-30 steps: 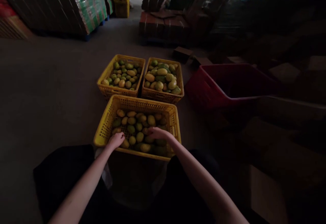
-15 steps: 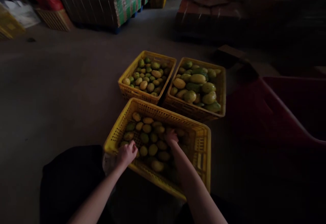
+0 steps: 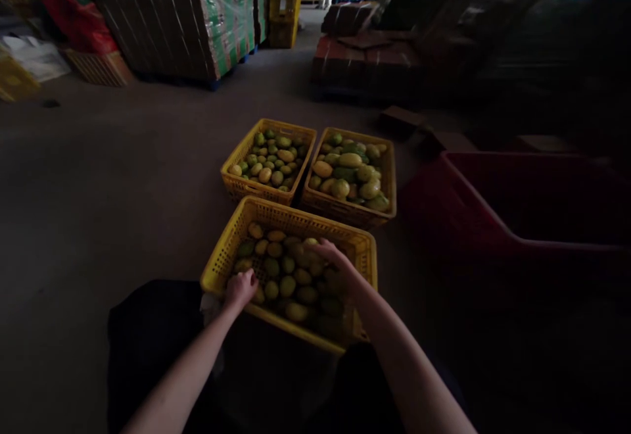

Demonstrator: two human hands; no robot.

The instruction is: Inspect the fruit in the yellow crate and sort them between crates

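Note:
A yellow crate (image 3: pixel 290 214) stands right in front of me, holding a layer of oval green and yellow fruit (image 3: pixel 288 285) that look like mangoes. My left hand (image 3: pixel 241 289) is closed at the crate's near left rim; its curled fingers hide whatever they may hold. Over the right part of the same crate is my right hand (image 3: pixel 331 253), palm down. A lighter yellow-green fruit (image 3: pixel 310 241) shows at its fingertips and appears gripped. Dim light blurs the fruit below that hand.
Behind stand two more yellow crates of fruit, the left crate (image 3: pixel 231 186) with smaller pieces, the right crate (image 3: pixel 392 184) with larger ones. A dark red bin (image 3: pixel 486 207) is at right. Wrapped pallet stacks (image 3: pixel 227 20) and flattened cardboard (image 3: pixel 401 117) lie farther off.
My right hand has come up from among the fruit, now with a lighter fruit at its fingertips. My left hand stays at the rim. The view has tilted up and turned right.

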